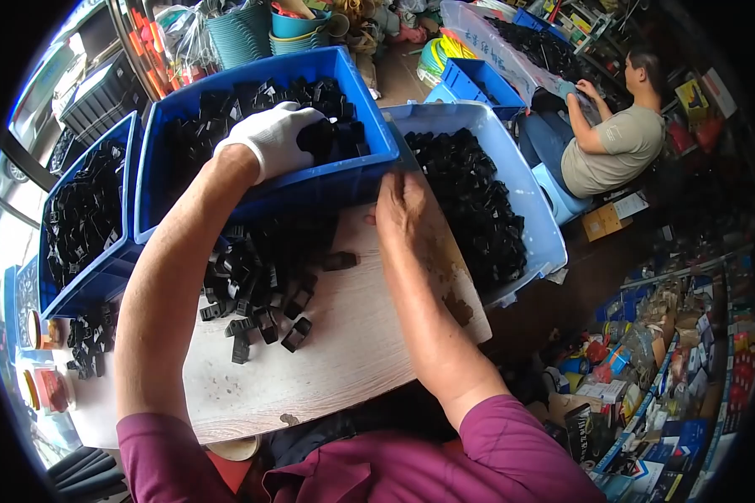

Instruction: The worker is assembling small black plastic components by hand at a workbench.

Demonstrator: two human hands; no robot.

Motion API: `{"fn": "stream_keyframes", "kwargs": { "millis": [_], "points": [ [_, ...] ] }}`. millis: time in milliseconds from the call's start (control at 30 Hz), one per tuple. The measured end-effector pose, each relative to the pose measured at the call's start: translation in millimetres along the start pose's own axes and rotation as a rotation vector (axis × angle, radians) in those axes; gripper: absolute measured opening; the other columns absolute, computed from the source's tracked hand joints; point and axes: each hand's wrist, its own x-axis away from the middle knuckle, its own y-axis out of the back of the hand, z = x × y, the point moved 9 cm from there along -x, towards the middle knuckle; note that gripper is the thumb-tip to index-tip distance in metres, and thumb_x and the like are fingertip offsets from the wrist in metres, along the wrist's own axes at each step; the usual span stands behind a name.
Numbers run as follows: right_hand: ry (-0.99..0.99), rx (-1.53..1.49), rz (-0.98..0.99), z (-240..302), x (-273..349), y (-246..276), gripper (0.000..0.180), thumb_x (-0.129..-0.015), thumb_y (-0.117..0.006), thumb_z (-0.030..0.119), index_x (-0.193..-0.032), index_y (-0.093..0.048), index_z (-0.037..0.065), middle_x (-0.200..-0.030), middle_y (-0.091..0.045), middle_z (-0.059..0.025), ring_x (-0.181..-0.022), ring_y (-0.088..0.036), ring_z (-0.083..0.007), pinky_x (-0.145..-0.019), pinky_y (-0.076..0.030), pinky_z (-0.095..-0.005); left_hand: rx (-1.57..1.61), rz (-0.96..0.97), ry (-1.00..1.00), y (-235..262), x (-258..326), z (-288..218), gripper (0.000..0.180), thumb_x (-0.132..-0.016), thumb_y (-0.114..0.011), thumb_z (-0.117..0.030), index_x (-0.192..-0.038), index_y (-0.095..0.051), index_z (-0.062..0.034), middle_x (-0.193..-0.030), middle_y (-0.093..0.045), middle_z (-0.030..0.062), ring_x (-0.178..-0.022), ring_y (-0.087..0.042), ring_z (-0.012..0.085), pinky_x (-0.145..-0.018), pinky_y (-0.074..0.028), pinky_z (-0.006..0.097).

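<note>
A large blue plastic bin (268, 191) full of small black plastic parts rests on the wooden table ahead of me. My left hand (270, 138), in a white work glove, reaches over its near wall. The gloved fingers curl round a clump of black plastic parts (317, 141), and their tips are partly hidden. My bare right hand (401, 201) is closed at the bin's near right corner, its fingers partly out of sight. Below the bin, loose black buckle-like parts (264, 323) lie heaped on the tabletop (327, 360).
A second blue bin (92, 272) of black parts stands at left, and a pale translucent tub (541, 214) holds more at right. Lidded jars (52, 390) stand at the table's left edge. Another person (617, 142) sits at far right. Assorted packages (629, 386) crowd the lower right.
</note>
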Motion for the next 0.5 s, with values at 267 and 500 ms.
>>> {"fn": "stream_keyframes", "kwargs": {
  "millis": [267, 500],
  "points": [
    [0.118, 0.037, -0.053, -7.4, -12.4, 2.3, 0.039, -0.101, -0.054, 0.035, -0.1, -0.067, -0.002, -0.08, -0.067, -0.0223, -0.071, -0.067, -0.0368, -0.067, -0.051, -0.046, -0.189, -0.073, 0.049, 10.9, -0.4, -4.9, 0.066, -0.081, -0.073, -0.027, -0.144, -0.057, -0.0174, -0.141, -0.058, 0.0145, -0.118, -0.066, 0.0362, -0.102, -0.054, 0.042],
    [0.009, 0.02, -0.002, 0.3, -1.7, -1.6, 0.038, -0.101, -0.055, 0.034, -0.1, -0.068, -0.001, -0.079, -0.068, -0.0185, -0.069, -0.068, -0.0307, -0.06, -0.052, -0.0422, -0.167, -0.043, 0.096, 3.7, -6.4, 12.5, 0.067, -0.082, -0.071, -0.031, -0.146, -0.055, -0.0175, -0.138, -0.059, 0.0178, -0.12, -0.064, 0.0378, -0.102, -0.053, 0.044]
  ]
}}
